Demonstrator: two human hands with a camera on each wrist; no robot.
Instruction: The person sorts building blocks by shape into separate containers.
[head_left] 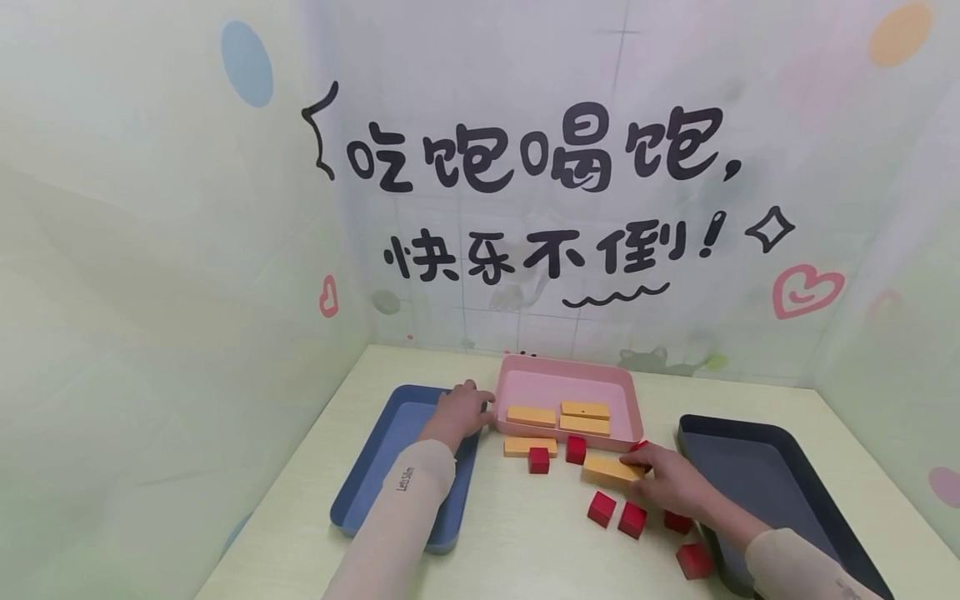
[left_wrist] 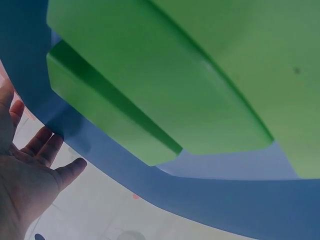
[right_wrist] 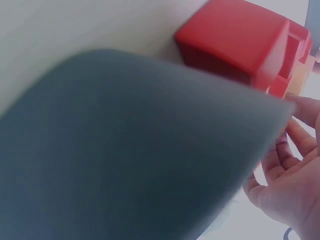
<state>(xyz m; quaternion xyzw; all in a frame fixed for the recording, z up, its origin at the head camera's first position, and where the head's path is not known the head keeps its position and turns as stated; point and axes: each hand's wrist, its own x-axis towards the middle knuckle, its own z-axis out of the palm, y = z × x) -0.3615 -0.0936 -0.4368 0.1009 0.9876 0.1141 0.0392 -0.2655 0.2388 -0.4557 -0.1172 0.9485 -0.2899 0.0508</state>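
Note:
My right hand (head_left: pixel 671 482) pinches a yellow block (head_left: pixel 606 469) by its right end, in front of the pink tray (head_left: pixel 566 390). Inside that tray lie three yellow blocks; another yellow block (head_left: pixel 530 447) lies just in front of it. Several red cubes (head_left: pixel 601 508) are scattered around the right hand, one (right_wrist: pixel 235 35) large in the right wrist view. My left hand (head_left: pixel 462 410), fingers spread, is between the blue tray (head_left: pixel 367 450) and the pink tray's left edge; whether it touches either, I cannot tell. Green blocks (left_wrist: pixel 165 85) show in the blue tray in the left wrist view.
A dark grey tray (head_left: pixel 757 467) stands at the right, partly under the right forearm. Behind the table rises a printed wall (head_left: pixel 480 325), with further walls at both sides. The left forearm covers part of the blue tray.

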